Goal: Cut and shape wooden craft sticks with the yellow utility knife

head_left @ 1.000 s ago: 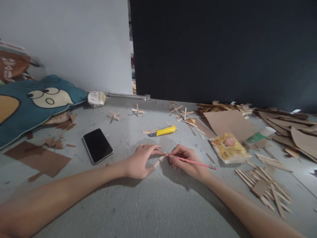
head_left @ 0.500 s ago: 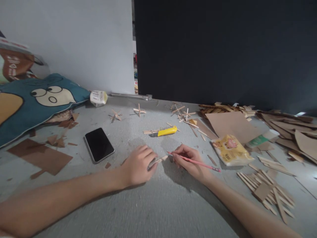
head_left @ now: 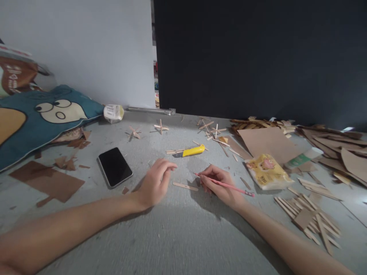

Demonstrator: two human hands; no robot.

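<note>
A wooden craft stick (head_left: 185, 186) lies flat on the grey table between my hands. Just left of it, my left hand (head_left: 157, 181) rests on its edge with the fingers loosely bent and apart, holding nothing. My right hand (head_left: 219, 183) pinches a pink pencil (head_left: 229, 186), its tip pointing left above the stick's right end and its eraser end toward the right. Beyond both hands, a yellow box cutter (head_left: 193, 151) lies with its dark blade to the left, against more craft sticks (head_left: 174, 152).
On the left are a phone (head_left: 115, 167), brown cardboard (head_left: 47, 181) and a blue cushion (head_left: 54, 114). Small crossed-stick pieces (head_left: 161, 127) stand at the back. On the right lie a yellow packet (head_left: 268, 172), a green-and-white tube (head_left: 304, 158) and a pile of craft sticks (head_left: 311, 217).
My left hand has let go of the craft stick and drawn back slightly left, its fingers loosening. The stick now lies on the table. My right hand keeps the pencil in nearly the same place.
</note>
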